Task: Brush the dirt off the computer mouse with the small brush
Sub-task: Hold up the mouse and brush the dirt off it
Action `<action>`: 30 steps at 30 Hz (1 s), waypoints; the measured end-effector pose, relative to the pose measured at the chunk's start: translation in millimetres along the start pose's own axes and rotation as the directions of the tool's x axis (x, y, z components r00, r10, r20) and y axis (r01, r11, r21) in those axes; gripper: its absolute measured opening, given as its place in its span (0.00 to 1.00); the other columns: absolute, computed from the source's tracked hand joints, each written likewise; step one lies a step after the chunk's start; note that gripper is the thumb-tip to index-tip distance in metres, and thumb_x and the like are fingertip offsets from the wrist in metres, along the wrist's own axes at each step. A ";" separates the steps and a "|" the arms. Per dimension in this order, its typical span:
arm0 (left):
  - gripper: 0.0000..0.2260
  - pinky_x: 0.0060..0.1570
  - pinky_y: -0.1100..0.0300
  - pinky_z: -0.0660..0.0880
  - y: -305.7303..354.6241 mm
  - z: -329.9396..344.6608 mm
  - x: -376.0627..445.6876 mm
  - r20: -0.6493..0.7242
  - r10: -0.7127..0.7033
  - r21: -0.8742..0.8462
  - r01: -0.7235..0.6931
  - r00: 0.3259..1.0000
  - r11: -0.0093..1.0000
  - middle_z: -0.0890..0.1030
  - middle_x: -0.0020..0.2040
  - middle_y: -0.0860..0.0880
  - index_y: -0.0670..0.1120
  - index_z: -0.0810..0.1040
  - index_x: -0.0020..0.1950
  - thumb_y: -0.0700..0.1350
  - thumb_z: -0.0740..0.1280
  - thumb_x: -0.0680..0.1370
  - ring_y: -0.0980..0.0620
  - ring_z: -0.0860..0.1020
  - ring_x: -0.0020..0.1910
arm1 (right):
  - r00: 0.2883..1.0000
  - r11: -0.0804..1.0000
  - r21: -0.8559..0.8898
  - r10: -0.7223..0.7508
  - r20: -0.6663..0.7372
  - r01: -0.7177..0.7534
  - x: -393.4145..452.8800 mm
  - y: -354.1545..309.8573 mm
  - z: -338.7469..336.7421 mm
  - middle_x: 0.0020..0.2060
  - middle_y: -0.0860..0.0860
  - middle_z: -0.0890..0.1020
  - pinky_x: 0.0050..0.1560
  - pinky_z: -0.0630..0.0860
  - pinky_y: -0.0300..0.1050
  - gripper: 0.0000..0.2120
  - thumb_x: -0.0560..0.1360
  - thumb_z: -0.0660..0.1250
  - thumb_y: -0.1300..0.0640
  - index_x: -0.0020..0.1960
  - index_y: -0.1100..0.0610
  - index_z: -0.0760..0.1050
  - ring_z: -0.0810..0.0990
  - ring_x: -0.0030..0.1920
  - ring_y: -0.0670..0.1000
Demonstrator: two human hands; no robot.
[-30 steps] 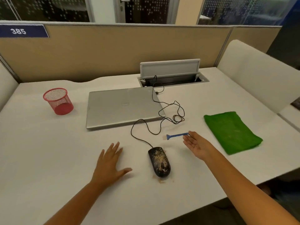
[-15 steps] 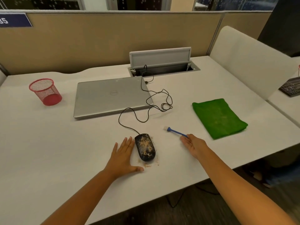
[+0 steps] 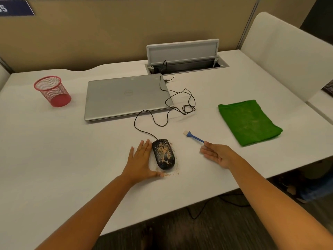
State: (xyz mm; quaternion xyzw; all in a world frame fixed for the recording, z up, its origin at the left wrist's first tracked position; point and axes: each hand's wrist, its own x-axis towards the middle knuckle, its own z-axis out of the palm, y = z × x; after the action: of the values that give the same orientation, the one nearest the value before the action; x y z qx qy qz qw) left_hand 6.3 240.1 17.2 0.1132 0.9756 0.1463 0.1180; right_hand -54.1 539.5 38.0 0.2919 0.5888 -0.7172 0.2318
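Observation:
The black computer mouse (image 3: 163, 153) lies on the white desk (image 3: 72, 159), speckled with tan dirt, and more crumbs lie around its near end. My left hand (image 3: 139, 163) rests flat on the desk against the mouse's left side, fingers straight, thumb by its near end. The small blue brush (image 3: 193, 137) lies right of the mouse, its pale bristles pointing far left. My right hand (image 3: 219, 156) sits at the handle's near end, palm turned left, fingers extended. Its fingertips touch and cover the handle tip, and no closed grip shows.
The mouse cable (image 3: 162, 112) loops back to an open cable hatch (image 3: 185, 65). A closed silver laptop (image 3: 128, 98) lies behind the mouse, a red mesh cup (image 3: 52, 91) at far left, a folded green cloth (image 3: 248, 121) at right. The desk's front edge runs just below my forearms.
My left hand slid right from open desk to the mouse's side. The right hand reached the brush handle, and the brush swung from level to slanted. The view shifted closer.

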 end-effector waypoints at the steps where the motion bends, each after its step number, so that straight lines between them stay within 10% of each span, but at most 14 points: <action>1: 0.62 0.69 0.49 0.33 -0.1 0.4 0.9 -0.007 0.004 -0.008 -0.004 1.000 1.000 0.33 0.72 0.52 0.45 0.37 0.74 0.83 0.47 0.52 0.54 0.30 0.69 | 1.000 1.000 -0.009 -0.001 0.002 0.001 0.5 0.2 -0.3 0.33 0.53 0.86 0.31 0.80 0.39 0.09 0.72 0.70 0.56 0.45 0.63 0.79 0.85 0.36 0.49; 30: 0.62 0.68 0.46 0.32 16.7 11.1 9.3 -0.089 -0.020 -0.067 0.014 0.996 0.998 0.43 0.76 0.47 0.44 0.38 0.74 0.83 0.46 0.52 0.51 0.38 0.73 | 0.994 0.994 -0.030 -0.109 -0.027 0.109 -4.6 7.4 1.3 0.39 0.56 0.84 0.33 0.81 0.39 0.07 0.72 0.70 0.59 0.46 0.63 0.78 0.85 0.37 0.49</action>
State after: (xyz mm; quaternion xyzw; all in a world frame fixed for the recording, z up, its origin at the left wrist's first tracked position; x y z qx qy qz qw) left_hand 3.6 260.9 10.2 0.0941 0.9755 0.1827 0.0790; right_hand -45.9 536.7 36.1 0.2661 0.6173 -0.7161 0.1881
